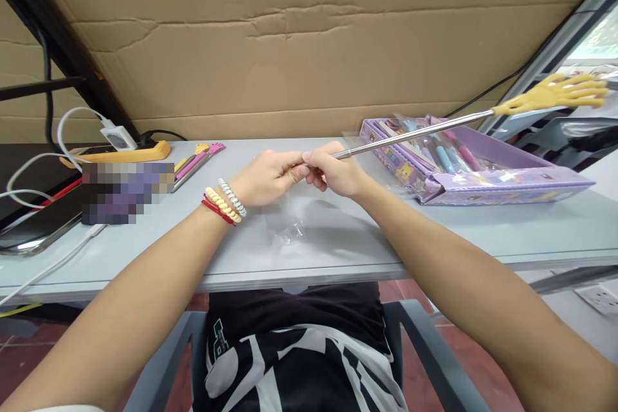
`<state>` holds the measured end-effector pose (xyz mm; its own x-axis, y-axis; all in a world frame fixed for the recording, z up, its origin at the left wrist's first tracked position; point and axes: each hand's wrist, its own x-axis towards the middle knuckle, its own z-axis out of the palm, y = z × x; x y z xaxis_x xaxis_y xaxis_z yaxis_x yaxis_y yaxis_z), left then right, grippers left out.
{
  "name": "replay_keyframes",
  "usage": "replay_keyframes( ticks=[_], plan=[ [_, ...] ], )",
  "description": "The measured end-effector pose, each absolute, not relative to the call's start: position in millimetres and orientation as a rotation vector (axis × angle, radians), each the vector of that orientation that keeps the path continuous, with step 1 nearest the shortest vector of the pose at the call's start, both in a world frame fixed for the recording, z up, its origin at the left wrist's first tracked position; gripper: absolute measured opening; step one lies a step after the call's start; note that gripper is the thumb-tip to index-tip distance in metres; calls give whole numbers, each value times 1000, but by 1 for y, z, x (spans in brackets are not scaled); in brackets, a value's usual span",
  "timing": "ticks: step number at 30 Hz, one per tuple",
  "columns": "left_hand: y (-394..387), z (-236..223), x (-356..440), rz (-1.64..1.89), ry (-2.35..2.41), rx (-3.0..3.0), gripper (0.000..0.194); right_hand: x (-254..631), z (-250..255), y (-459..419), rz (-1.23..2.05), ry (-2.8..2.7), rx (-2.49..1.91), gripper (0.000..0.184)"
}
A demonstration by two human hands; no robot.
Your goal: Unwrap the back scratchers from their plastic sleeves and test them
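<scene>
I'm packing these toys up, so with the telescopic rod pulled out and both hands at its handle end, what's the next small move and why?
Probably push the rod in. The yellow hand-shaped back scratcher is fully extended, its rod passing over the purple toy box. The left hand and the right hand both pinch the handle end, and a clear plastic wrapper lies on the table below.

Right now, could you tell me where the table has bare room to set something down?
Bare table lies along the front edge right of the right hand. It is crowded by the purple box, the clear wrapper, and the cables.
</scene>
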<state>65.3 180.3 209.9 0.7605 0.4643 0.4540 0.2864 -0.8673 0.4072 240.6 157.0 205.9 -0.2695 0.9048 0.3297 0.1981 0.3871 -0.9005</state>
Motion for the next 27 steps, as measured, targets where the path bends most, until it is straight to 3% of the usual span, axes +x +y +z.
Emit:
replay_keyframes(
  ticks=[10,18,27],
  plan=[
    [188,214,62,717,679,2538,41,244,206,162,932,-1751,-918,29],
    [182,229,62,372,763,2240,57,248,216,158,877,-1768,-858,28],
    [182,236,47,115,738,1570,32,243,223,153,1026,-1730,-790,23]
  ],
)
